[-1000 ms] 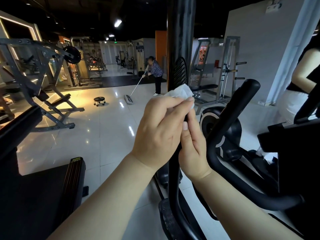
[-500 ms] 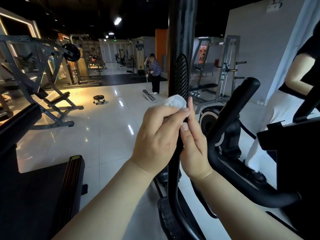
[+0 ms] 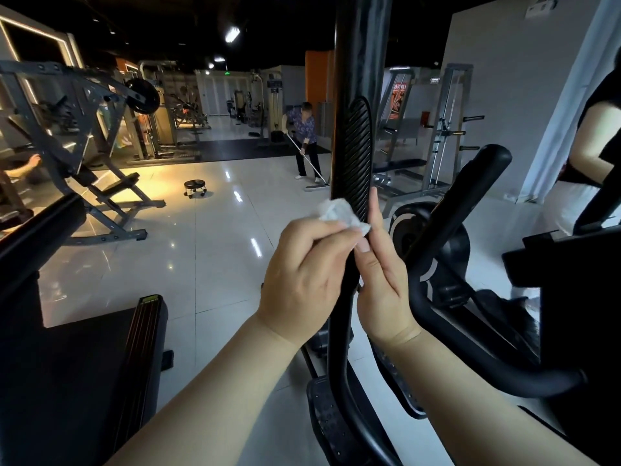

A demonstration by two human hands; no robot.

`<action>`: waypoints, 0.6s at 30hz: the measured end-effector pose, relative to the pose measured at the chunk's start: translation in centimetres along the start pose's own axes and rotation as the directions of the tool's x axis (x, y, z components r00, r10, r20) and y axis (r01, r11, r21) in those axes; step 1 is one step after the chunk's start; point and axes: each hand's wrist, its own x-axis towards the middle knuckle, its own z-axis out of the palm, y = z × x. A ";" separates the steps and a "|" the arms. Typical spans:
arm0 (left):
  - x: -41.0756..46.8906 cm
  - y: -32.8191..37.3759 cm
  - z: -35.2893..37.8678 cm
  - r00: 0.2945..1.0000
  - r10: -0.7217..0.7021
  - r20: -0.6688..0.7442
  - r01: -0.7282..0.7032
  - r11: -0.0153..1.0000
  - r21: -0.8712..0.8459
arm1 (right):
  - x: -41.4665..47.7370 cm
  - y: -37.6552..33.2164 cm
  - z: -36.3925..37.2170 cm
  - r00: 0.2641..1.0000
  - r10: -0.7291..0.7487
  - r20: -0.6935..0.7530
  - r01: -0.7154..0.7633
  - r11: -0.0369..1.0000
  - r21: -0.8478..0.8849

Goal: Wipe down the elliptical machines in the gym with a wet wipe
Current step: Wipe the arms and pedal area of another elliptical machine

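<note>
The elliptical's upright handle bar [image 3: 353, 146] runs vertically between the hands: the left hand [image 3: 302, 274] pinches the crumpled wet wipe [image 3: 337, 212] against its left flank, the right hand [image 3: 383, 284] lies straight-fingered along its right.

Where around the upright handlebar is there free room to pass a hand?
Free: left of the upright handlebar and left hand, over tiled floor up to the black platform. Crowded: right side, where the right hand occupies the gap to the curved handlebar.
</note>
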 end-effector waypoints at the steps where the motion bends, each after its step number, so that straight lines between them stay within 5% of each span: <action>1: -0.8 -0.5 -0.1 1.000 -0.025 -0.001 0.025 1.000 -0.014 | -0.1 0.2 -0.1 1.000 -0.005 0.003 0.005 1.000 -0.003; 4: -1.4 -0.7 -0.4 0.994 -0.106 -0.009 0.106 0.994 -0.039 | -0.4 0.1 -0.2 1.000 -0.006 -0.017 0.006 1.000 0.012; 10: 2.1 1.5 0.4 1.000 -0.019 0.003 0.019 0.999 -0.041 | -0.6 0.6 -0.1 0.998 0.067 -0.006 -0.067 0.998 0.012; 18: -5.5 -0.1 -0.2 0.972 -0.187 0.145 0.208 0.967 -0.147 | -0.9 0.2 -0.8 0.998 0.065 0.018 -0.064 0.998 -0.022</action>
